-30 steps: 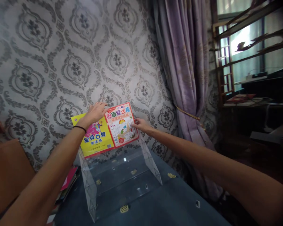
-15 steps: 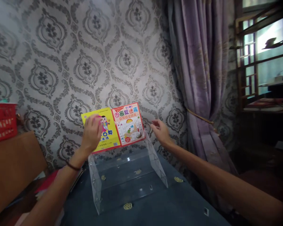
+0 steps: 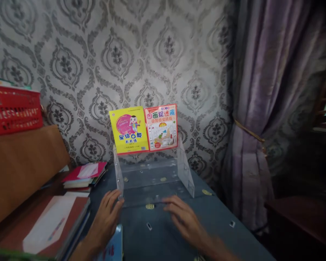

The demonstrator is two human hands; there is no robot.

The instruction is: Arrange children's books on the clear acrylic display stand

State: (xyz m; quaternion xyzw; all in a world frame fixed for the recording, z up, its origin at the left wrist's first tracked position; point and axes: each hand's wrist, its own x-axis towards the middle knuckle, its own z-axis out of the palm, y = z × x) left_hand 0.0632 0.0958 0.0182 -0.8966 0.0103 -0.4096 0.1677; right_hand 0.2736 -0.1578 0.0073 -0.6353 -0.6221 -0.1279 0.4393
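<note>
A clear plastic tiered rack (image 3: pixel 186 172) stands against the wall on the dark blue-grey tablecloth. Its top tier holds a yellow book (image 3: pixel 129 130) and a red-edged picture book (image 3: pixel 161 127) side by side, covers facing me. My left hand (image 3: pixel 105 217) is at the rack's front left corner, fingers stretched and loosely bent; whether they touch the plastic I cannot tell. Beneath that wrist lies a blue book (image 3: pixel 116 241), partly hidden. Over the cloth by the rack's front edge, my right hand (image 3: pixel 186 219) has its fingers extended, somewhat blurred, with nothing seen in them.
Left of the rack are a small stack of books with a pink top (image 3: pixel 84 171) and a larger stack with a brown cover (image 3: pixel 43 224). Behind them, a red basket (image 3: pixel 15 108) sits on a cardboard box (image 3: pixel 29 163). A purple curtain (image 3: pixel 252 108) hangs at right.
Both hands have come down from the books on the top tier to the rack's front. My view has swung left and down, bringing the book stacks and blue book into sight.
</note>
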